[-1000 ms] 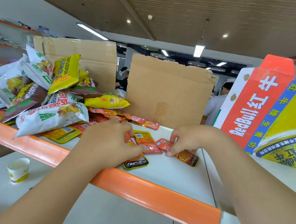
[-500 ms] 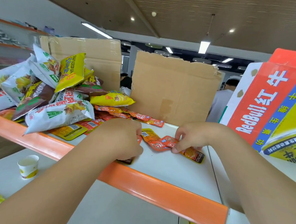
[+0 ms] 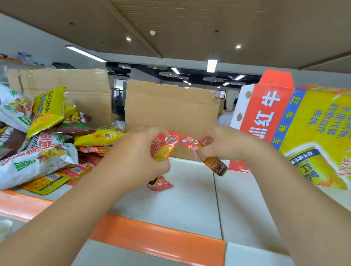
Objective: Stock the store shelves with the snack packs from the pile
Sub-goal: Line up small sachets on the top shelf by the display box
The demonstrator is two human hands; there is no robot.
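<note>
Snack pile (image 3: 37, 156) L, carton (image 3: 323, 130) R

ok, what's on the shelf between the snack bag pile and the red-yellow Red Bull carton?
Head view: one small orange snack pack lies on the white shelf; left hand and right hand hold others aloft.

Hands, two, aloft, close together.
Forearms extended; left hand (image 3: 141, 153) fingers curled round orange pack (image 3: 162, 149); right hand (image 3: 223, 143) fingers pinching second pack (image 3: 214, 164).

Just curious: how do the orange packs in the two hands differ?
The small orange foil pack in the left hand is bunched and shows its yellow snack picture; the orange foil pack in the right hand hangs flat, slanted, dark end lowest. Both bear a round white emblem.
</note>
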